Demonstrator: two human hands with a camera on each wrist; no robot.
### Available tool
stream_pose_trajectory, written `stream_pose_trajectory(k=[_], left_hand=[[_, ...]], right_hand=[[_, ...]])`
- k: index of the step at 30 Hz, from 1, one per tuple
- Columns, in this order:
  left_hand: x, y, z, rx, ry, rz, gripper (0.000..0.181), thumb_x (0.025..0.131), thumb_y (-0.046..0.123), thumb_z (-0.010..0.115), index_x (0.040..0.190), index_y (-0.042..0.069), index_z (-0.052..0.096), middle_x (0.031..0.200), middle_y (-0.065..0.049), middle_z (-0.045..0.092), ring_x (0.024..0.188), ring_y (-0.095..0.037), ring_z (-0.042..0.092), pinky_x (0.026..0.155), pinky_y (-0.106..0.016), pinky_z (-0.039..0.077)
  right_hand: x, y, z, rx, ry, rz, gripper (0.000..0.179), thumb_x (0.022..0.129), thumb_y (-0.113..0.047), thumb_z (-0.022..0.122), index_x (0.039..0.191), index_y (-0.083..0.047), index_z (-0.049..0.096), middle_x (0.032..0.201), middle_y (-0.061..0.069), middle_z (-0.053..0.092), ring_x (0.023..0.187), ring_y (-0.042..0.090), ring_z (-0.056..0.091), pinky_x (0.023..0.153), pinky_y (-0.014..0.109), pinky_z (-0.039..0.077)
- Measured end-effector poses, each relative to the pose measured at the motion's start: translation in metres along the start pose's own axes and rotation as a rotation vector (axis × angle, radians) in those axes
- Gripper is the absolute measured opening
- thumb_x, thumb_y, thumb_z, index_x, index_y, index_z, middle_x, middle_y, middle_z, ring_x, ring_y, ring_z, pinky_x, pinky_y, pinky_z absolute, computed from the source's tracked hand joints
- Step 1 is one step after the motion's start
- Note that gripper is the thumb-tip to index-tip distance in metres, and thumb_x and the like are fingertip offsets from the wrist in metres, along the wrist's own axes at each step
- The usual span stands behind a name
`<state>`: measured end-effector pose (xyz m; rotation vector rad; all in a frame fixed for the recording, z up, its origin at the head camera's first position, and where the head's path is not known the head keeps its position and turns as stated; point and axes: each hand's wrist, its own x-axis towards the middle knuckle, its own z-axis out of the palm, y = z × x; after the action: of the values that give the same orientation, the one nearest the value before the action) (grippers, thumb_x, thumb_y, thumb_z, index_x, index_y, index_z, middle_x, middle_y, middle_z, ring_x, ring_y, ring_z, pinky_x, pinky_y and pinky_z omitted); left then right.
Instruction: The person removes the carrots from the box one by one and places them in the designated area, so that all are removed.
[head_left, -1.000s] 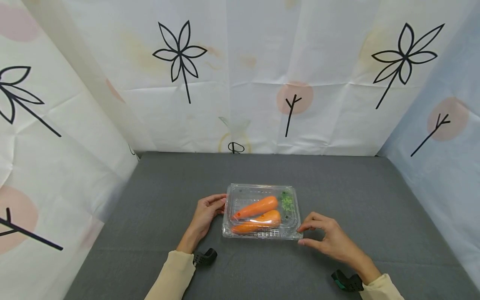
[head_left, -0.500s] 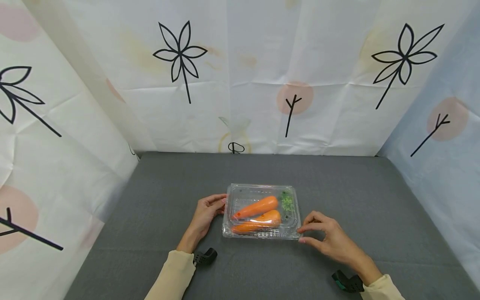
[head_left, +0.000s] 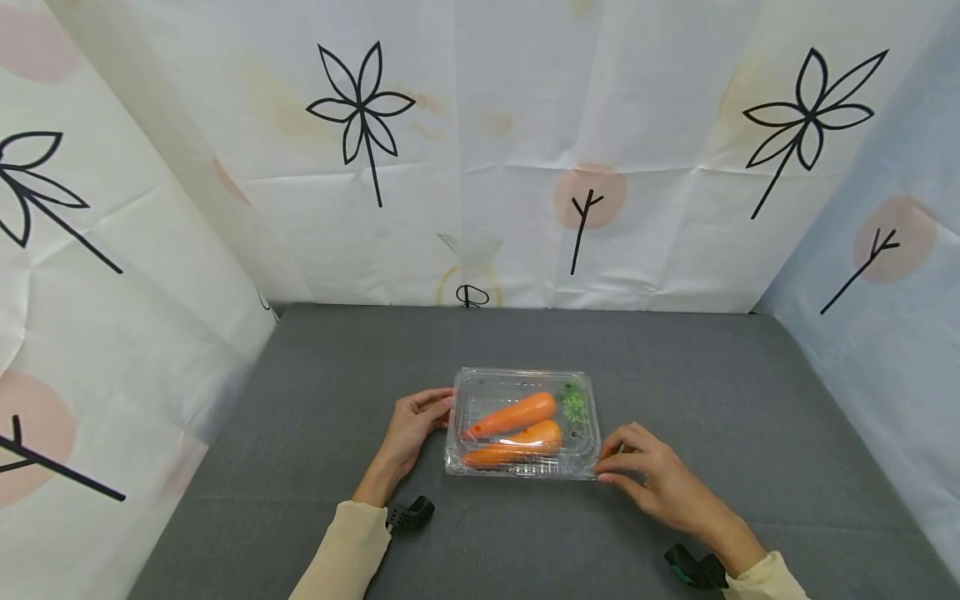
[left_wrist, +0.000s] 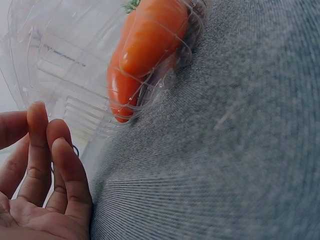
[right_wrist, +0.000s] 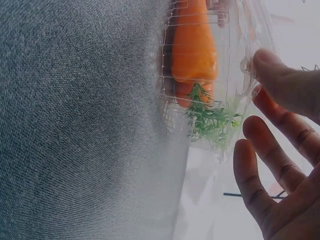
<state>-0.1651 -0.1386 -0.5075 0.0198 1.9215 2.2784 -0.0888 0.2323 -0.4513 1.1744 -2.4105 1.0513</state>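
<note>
A clear plastic clamshell container [head_left: 517,382] lies with its lid down on the grey cloth. Through its plastic show two carrots, the upper carrot [head_left: 517,414] and the lower carrot [head_left: 525,442], plus a green feathery sprig [head_left: 574,403] at the right end. My left hand [head_left: 408,425] pinches the container's left edge between thumb and fingers. At the front right corner my right hand [head_left: 652,471] pinches the rim between thumb and index finger; in the right wrist view its other fingers [right_wrist: 267,142] stand apart from the plastic.
Grey cloth [head_left: 360,350] covers the table around the container. White patterned sheets [head_left: 495,108] hang behind and at both sides. Dark wrist devices, such as the left wrist camera [head_left: 411,513], sit below each hand.
The right thumb and index finger have drawn closer together at the container's front right corner. The left hand and the container stay in place.
</note>
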Motion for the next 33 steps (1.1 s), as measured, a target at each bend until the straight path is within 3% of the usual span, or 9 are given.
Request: stream_pose_trajectory(k=[13, 16, 21, 29, 33], left_hand=[[-0.001, 0.002, 0.000, 0.006, -0.009, 0.008, 0.030, 0.101, 0.004, 0.062, 0.126, -0.011, 0.064, 0.100, -0.010, 0.073, 0.080, -0.014, 0.067, 0.072, -0.026, 0.056], [0.000, 0.001, 0.000, 0.005, -0.010, 0.007, 0.030, 0.101, 0.004, 0.062, 0.126, -0.012, 0.064, 0.098, -0.009, 0.073, 0.080, -0.014, 0.067, 0.072, -0.026, 0.056], [-0.001, 0.002, 0.000, 0.007, -0.011, 0.010, 0.030, 0.101, 0.004, 0.062, 0.126, -0.012, 0.064, 0.099, -0.009, 0.073, 0.080, -0.014, 0.067, 0.072, -0.026, 0.056], [0.000, 0.000, -0.001, -0.003, -0.018, 0.012, 0.030, 0.101, 0.004, 0.062, 0.126, -0.012, 0.064, 0.099, -0.008, 0.073, 0.080, -0.014, 0.067, 0.071, -0.026, 0.056], [0.000, 0.001, -0.001, -0.002, -0.014, 0.011, 0.029, 0.101, 0.003, 0.062, 0.126, -0.012, 0.064, 0.098, -0.008, 0.073, 0.079, -0.014, 0.067, 0.071, -0.027, 0.056]], right_hand=[[-0.001, 0.005, 0.008, -0.049, 0.036, -0.066, 0.017, 0.085, -0.002, 0.078, 0.094, -0.016, 0.074, 0.100, -0.004, 0.065, 0.091, 0.009, 0.056, 0.079, 0.017, 0.044], [-0.001, 0.006, 0.011, -0.065, 0.044, -0.071, 0.005, 0.094, -0.011, 0.071, 0.093, -0.016, 0.071, 0.100, -0.005, 0.064, 0.090, 0.009, 0.056, 0.080, 0.018, 0.044], [-0.001, 0.006, 0.013, -0.096, 0.044, -0.065, 0.021, 0.104, -0.028, 0.055, 0.093, -0.016, 0.068, 0.100, -0.006, 0.062, 0.090, 0.008, 0.056, 0.080, 0.018, 0.045], [0.002, 0.007, 0.018, -0.106, 0.109, -0.156, 0.021, 0.104, -0.025, 0.054, 0.094, -0.011, 0.066, 0.098, -0.003, 0.061, 0.089, 0.011, 0.058, 0.078, 0.020, 0.047], [0.001, 0.005, 0.017, -0.083, 0.105, -0.143, 0.018, 0.104, -0.024, 0.056, 0.095, -0.011, 0.066, 0.099, -0.001, 0.061, 0.090, 0.012, 0.059, 0.080, 0.020, 0.047]])
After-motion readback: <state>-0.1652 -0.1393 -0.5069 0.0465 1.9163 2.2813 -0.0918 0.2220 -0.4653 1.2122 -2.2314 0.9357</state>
